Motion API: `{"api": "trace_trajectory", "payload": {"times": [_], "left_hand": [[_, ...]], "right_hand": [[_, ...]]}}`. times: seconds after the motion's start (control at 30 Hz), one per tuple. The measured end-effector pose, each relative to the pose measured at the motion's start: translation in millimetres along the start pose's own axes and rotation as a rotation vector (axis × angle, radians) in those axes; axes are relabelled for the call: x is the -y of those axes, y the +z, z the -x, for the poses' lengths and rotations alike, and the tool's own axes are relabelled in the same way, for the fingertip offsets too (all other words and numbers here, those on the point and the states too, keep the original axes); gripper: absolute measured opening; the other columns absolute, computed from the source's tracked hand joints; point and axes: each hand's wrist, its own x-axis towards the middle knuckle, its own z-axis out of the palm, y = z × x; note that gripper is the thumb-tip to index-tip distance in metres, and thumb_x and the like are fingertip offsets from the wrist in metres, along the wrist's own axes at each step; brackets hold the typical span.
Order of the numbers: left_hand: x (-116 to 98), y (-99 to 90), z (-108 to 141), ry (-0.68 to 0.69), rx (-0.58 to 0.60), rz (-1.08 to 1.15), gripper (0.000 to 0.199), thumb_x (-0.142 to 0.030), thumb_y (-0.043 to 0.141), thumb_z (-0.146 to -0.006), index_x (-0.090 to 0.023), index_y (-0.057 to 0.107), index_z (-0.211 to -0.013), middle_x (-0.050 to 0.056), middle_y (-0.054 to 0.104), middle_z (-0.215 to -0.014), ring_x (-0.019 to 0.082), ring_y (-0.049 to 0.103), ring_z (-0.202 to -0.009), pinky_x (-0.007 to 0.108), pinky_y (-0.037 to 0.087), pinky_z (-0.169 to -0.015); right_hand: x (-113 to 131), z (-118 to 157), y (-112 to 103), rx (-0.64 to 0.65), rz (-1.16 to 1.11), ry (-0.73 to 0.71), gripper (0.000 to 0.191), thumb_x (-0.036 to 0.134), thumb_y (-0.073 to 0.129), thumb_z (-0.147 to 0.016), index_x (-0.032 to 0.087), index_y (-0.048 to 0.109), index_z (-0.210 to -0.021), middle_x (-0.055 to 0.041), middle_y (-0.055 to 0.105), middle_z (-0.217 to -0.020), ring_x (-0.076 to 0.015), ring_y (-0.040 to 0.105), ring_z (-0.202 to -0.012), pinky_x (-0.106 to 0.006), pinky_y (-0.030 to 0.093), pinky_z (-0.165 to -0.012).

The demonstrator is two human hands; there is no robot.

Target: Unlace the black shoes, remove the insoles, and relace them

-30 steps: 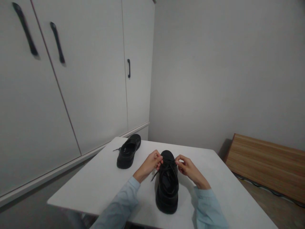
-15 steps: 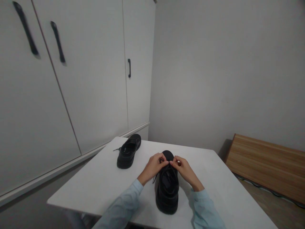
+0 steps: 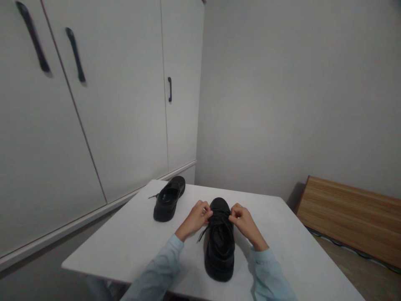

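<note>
A black lace-up shoe stands on the white table, toe pointing away from me, its laces crossing over the front. At the left side of those laces, my left hand is closed in a pinch on a lace. My right hand pinches at the right side, also on a lace, though the strand between its fingers is hardly visible. A loose lace end hangs beside the shoe below my left hand.
Another black shoe stands near the table's back left edge, a lace sticking out to its left. White cupboards with dark handles rise on the left. A wooden board lies beyond the table at the right.
My hands have moved apart from the middle of the shoe, one to each side. The laces between them now show across the front.
</note>
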Motion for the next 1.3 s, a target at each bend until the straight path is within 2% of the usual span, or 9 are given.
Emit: {"api": "trace_trajectory", "payload": {"times": [0.2, 0.37, 0.6, 0.73, 0.9, 0.97, 1.03, 1.13, 1.3], "left_hand": [[4, -2.5, 2, -0.091, -0.019, 0.066, 0.03, -0.043, 0.065, -0.072, -0.015, 0.053, -0.072, 0.002, 0.041, -0.091, 0.012, 0.05, -0.075, 0.022, 0.051, -0.054], [14, -3.1, 0, -0.13, -0.016, 0.115, 0.031, -0.042, 0.064, -0.072, -0.015, 0.05, -0.072, 0.003, 0.041, -0.092, 0.015, 0.053, -0.078, 0.025, 0.052, -0.054], [12, -3.3, 0, -0.109, -0.008, 0.051, 0.03, -0.044, 0.062, -0.073, -0.015, 0.054, -0.076, 0.004, 0.044, -0.092, 0.015, 0.053, -0.077, 0.024, 0.05, -0.053], [6, -4.5, -1, -0.001, -0.014, -0.098, 0.025, -0.04, 0.059, -0.077, -0.016, 0.056, -0.077, 0.004, 0.048, -0.089, 0.013, 0.052, -0.072, 0.025, 0.048, -0.059], [-3, -5.1, -2, 0.213, -0.183, -0.267, 0.023, -0.035, 0.064, -0.076, -0.018, 0.056, -0.088, 0.002, 0.052, -0.089, 0.014, 0.05, -0.077, 0.026, 0.043, -0.07], [-7, -6.2, -1, 0.252, -0.163, -0.374, 0.024, -0.04, 0.065, -0.075, -0.018, 0.057, -0.081, 0.001, 0.051, -0.082, 0.015, 0.049, -0.077, 0.025, 0.04, -0.068], [-12, -8.0, 1, 0.271, -0.085, -0.471, 0.029, -0.045, 0.067, -0.073, -0.017, 0.059, -0.07, 0.0, 0.051, -0.076, 0.015, 0.048, -0.076, 0.025, 0.037, -0.068], [-15, -10.6, 2, 0.259, 0.036, -0.553, 0.033, -0.049, 0.067, -0.071, -0.017, 0.063, -0.064, 0.0, 0.051, -0.071, 0.015, 0.048, -0.075, 0.024, 0.036, -0.067], [-16, -13.0, 0, 0.244, 0.11, -0.549, 0.033, -0.049, 0.067, -0.071, -0.017, 0.068, -0.064, -0.001, 0.053, -0.068, 0.014, 0.05, -0.072, 0.023, 0.035, -0.065]], "right_hand": [[0, 1, 3, -0.018, 0.039, 0.061, 0.022, 0.013, 0.052, -0.059, 0.021, 0.037, -0.046, 0.0028, 0.044, -0.059, -0.0126, 0.043, -0.057, -0.024, 0.033, -0.055], [1, 2, 5, -0.032, 0.067, 0.078, 0.021, 0.014, 0.05, -0.057, 0.022, 0.034, -0.045, 0.0027, 0.043, -0.057, -0.0127, 0.041, -0.056, -0.025, 0.032, -0.053], [-2, 2, 5, -0.044, 0.071, 0.042, 0.021, 0.018, 0.048, -0.061, 0.022, 0.032, -0.048, 0.0039, 0.038, -0.054, -0.0128, 0.039, -0.055, -0.025, 0.03, -0.054], [-2, 0, 2, -0.03, -0.008, 0.028, 0.021, 0.025, 0.052, -0.071, 0.021, 0.04, -0.055, 0.0032, 0.043, -0.058, -0.013, 0.043, -0.057, -0.025, 0.035, -0.055], [13, 2, -6, -0.051, -0.153, 0.021, 0.025, 0.042, 0.059, -0.078, 0.021, 0.046, -0.072, 0.0031, 0.047, -0.068, -0.0126, 0.046, -0.06, -0.022, 0.037, -0.051], [20, 3, -9, -0.023, -0.144, -0.061, 0.025, 0.042, 0.062, -0.077, 0.021, 0.05, -0.073, 0.0009, 0.049, -0.076, -0.0147, 0.05, -0.07, -0.024, 0.041, -0.058], [26, 6, -11, 0.04, -0.087, -0.161, 0.023, 0.039, 0.064, -0.077, 0.02, 0.055, -0.067, -0.0022, 0.051, -0.086, -0.0178, 0.052, -0.085, -0.029, 0.044, -0.074], [31, 9, -12, 0.127, 0.039, -0.241, 0.025, 0.035, 0.066, -0.077, 0.019, 0.062, -0.058, -0.0057, 0.053, -0.102, -0.0221, 0.048, -0.103, -0.038, 0.037, -0.092], [38, 11, -13, 0.231, 0.204, -0.286, 0.016, 0.03, 0.069, -0.074, 0.023, 0.07, -0.061, -0.0059, 0.054, -0.121, -0.0252, 0.043, -0.115, -0.042, 0.032, -0.1]]}}
